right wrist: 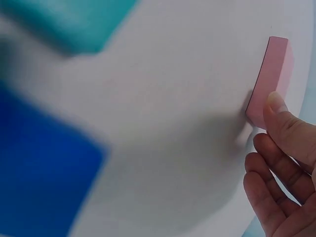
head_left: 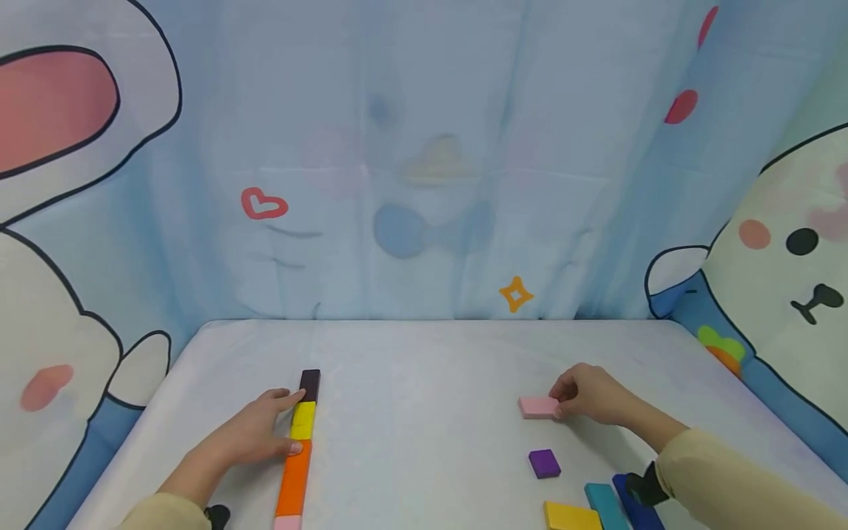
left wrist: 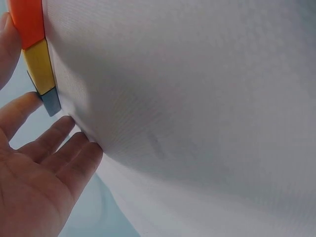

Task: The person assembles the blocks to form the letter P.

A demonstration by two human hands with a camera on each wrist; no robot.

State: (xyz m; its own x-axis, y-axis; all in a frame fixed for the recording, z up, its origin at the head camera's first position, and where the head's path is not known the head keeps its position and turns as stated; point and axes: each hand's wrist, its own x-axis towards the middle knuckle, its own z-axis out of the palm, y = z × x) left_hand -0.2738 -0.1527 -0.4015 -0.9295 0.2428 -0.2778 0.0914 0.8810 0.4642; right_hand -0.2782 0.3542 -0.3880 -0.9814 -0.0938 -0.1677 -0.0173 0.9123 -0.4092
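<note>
On the table's left side a row of blocks runs away from me: a pink block (head_left: 288,523), an orange block (head_left: 294,482), a yellow block (head_left: 303,421) and a dark block (head_left: 310,384) at the far end. My left hand (head_left: 255,433) touches this row, the thumb at the orange block and the index finger by the dark one; its other fingers are extended in the left wrist view. On the right my right hand (head_left: 592,396) pinches the right end of a pink block (head_left: 538,408) between thumb and fingers, as the right wrist view also shows.
A purple block (head_left: 545,464) lies nearer me than the held one. Nearer still are a yellow-orange block (head_left: 572,517), a teal block (head_left: 606,506) and a blue block (head_left: 637,504) by the right sleeve. Behind the white table (head_left: 424,383) hangs a printed curtain (head_left: 424,96).
</note>
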